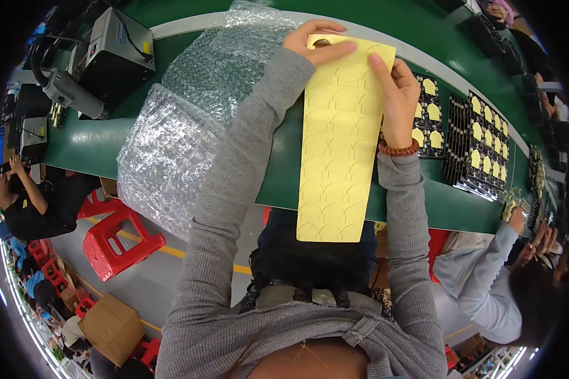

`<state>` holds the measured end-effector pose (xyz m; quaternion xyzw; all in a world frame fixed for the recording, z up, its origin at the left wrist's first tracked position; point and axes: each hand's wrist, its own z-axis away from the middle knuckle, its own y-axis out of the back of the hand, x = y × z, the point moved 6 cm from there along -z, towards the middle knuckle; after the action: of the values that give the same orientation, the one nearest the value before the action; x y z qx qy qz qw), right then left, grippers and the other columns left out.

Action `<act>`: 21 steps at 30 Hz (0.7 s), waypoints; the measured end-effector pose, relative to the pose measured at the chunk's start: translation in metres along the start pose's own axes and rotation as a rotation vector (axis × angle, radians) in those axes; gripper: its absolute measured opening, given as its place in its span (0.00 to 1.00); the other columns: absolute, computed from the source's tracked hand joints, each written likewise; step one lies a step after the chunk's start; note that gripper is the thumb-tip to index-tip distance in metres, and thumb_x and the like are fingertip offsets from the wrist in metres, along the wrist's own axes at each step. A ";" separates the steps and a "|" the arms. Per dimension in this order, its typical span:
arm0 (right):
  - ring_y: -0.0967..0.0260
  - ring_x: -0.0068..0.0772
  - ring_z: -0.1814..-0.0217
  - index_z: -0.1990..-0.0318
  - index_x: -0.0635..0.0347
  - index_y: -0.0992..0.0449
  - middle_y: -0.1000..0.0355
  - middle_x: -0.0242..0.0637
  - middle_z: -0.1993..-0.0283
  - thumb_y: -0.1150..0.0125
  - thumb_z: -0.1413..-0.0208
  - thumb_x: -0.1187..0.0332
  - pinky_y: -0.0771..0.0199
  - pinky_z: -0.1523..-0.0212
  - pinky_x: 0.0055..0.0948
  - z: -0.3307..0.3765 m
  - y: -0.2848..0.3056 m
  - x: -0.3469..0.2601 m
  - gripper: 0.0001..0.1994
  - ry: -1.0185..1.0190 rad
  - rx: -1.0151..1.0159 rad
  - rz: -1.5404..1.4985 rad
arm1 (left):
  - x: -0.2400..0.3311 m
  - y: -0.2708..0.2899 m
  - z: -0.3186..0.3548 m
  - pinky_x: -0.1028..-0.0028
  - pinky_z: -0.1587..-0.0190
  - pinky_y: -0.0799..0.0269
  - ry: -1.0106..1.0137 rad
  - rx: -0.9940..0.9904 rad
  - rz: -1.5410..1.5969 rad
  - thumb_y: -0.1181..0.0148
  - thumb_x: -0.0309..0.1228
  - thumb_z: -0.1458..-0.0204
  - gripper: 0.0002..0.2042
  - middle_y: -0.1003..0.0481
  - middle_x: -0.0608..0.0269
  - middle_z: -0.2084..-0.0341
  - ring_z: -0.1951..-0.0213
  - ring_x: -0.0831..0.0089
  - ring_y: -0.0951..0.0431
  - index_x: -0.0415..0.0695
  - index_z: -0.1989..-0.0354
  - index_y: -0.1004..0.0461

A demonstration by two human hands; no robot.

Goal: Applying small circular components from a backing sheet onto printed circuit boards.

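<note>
Grey ribbed sleeves of the person's own knitted top fill the lower middle of the view and run up to both hands. At the top, the left hand pinches the upper left corner of a long pale yellow sheet of die-cut arch-shaped stickers, thumb laid across the front and the other fingers curled behind it. Just to the right, the right hand grips the sheet's upper right edge, its forefinger stretched onto the yellow face and the remaining fingers folded against the side; a brown beaded bracelet circles that wrist. Held so, the sheet hangs down over the near edge of the green conveyor belt, its lower end reaching past the belt toward the person's lap. Left of the sheet lie two bundles of clear bubble wrap, one partly over the belt's edge. Right of the right hand, black trays of parts carrying yellow stickers sit in a row on the belt. Beyond the wrap stands a grey box-shaped machine. Below the belt, a red plastic stool stands on the floor, and another person's light-sleeved arm reaches onto the belt at the right.
</note>
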<state>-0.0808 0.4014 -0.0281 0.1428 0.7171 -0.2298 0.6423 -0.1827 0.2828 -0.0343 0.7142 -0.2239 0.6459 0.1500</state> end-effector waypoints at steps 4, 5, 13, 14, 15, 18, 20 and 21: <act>0.33 0.18 0.69 0.62 0.66 0.29 0.29 0.33 0.66 0.46 0.47 0.64 0.34 0.68 0.16 -0.001 0.004 0.000 0.12 -0.103 0.014 -0.169 | -0.014 -0.010 0.003 0.75 0.61 0.29 0.187 -0.056 0.176 0.30 0.35 0.66 0.21 0.25 0.60 0.68 0.65 0.71 0.25 0.42 0.61 0.27; 0.32 0.19 0.66 0.60 0.67 0.30 0.29 0.34 0.64 0.48 0.46 0.64 0.34 0.65 0.17 0.000 -0.001 -0.001 0.13 -0.195 -0.023 -0.267 | -0.020 -0.011 0.004 0.75 0.58 0.30 0.269 -0.053 0.225 0.30 0.35 0.67 0.24 0.26 0.58 0.65 0.63 0.69 0.25 0.41 0.59 0.28; 0.32 0.22 0.63 0.58 0.66 0.31 0.30 0.36 0.60 0.52 0.44 0.61 0.33 0.63 0.19 0.000 0.001 0.012 0.15 -0.417 -0.129 -0.287 | -0.035 -0.019 0.005 0.72 0.56 0.30 0.434 -0.120 0.301 0.30 0.33 0.66 0.26 0.26 0.56 0.62 0.60 0.67 0.25 0.40 0.56 0.29; 0.32 0.22 0.62 0.58 0.66 0.31 0.31 0.36 0.59 0.52 0.44 0.61 0.33 0.63 0.19 0.000 0.002 0.013 0.15 -0.406 -0.131 -0.221 | -0.035 -0.020 0.006 0.72 0.56 0.30 0.437 -0.120 0.302 0.30 0.33 0.66 0.26 0.26 0.56 0.62 0.60 0.67 0.25 0.40 0.56 0.29; 0.32 0.22 0.62 0.58 0.66 0.31 0.31 0.36 0.59 0.52 0.44 0.61 0.33 0.63 0.19 0.000 0.002 0.014 0.15 -0.408 -0.131 -0.221 | -0.032 -0.020 0.007 0.73 0.57 0.29 0.381 -0.118 0.292 0.31 0.34 0.65 0.24 0.26 0.56 0.63 0.61 0.68 0.25 0.40 0.57 0.29; 0.32 0.21 0.67 0.64 0.65 0.29 0.29 0.33 0.65 0.45 0.48 0.65 0.33 0.67 0.19 -0.003 0.004 0.017 0.11 -0.429 -0.081 -0.215 | -0.020 -0.021 0.010 0.74 0.59 0.29 0.271 -0.115 0.272 0.33 0.36 0.62 0.22 0.25 0.57 0.65 0.62 0.69 0.24 0.40 0.58 0.29; 0.34 0.21 0.68 0.65 0.65 0.29 0.30 0.33 0.66 0.44 0.50 0.66 0.34 0.67 0.19 -0.008 0.016 0.016 0.11 -0.187 0.037 0.127 | -0.011 -0.023 0.012 0.76 0.62 0.28 0.342 -0.127 0.343 0.36 0.37 0.59 0.19 0.25 0.59 0.68 0.65 0.72 0.24 0.40 0.59 0.28; 0.36 0.20 0.69 0.65 0.65 0.30 0.30 0.32 0.67 0.42 0.51 0.66 0.35 0.68 0.19 -0.007 0.022 0.007 0.11 0.062 0.152 0.467 | -0.010 -0.024 0.014 0.77 0.64 0.27 0.378 -0.133 0.379 0.38 0.38 0.57 0.18 0.25 0.60 0.69 0.67 0.73 0.24 0.41 0.59 0.28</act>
<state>-0.0768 0.4238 -0.0375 0.3594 0.6649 -0.1239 0.6429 -0.1589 0.2979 -0.0439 0.5150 -0.3638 0.7680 0.1120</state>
